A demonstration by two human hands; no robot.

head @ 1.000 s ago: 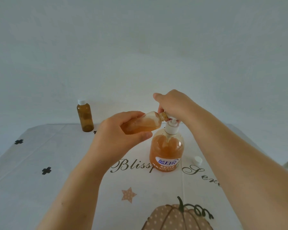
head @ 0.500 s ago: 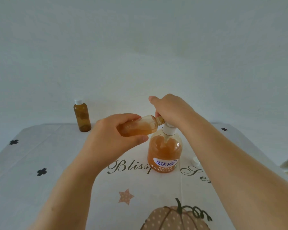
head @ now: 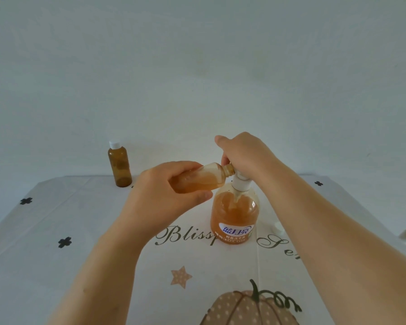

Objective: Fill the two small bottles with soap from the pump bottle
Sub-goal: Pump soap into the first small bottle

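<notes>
A pump bottle (head: 234,214) of orange soap with a blue-and-white label stands at the table's middle. My right hand (head: 245,154) covers its white pump head, fingers curled over it. My left hand (head: 171,195) grips a small amber bottle (head: 206,178), tilted almost on its side, its open neck against the pump spout under my right hand. Orange soap lies inside this small bottle. A second small amber bottle (head: 119,165) with a white cap stands upright at the far left of the table, apart from both hands.
A small white cap (head: 275,227) lies on the table right of the pump bottle, partly hidden by my right forearm. The tablecloth (head: 56,266) is white with black clovers, script lettering, a star and a pumpkin print. A plain wall rises behind the table.
My right hand has sunk a little on the pump head. The small bottle in my left hand stays at the spout. The view has shifted slightly.
</notes>
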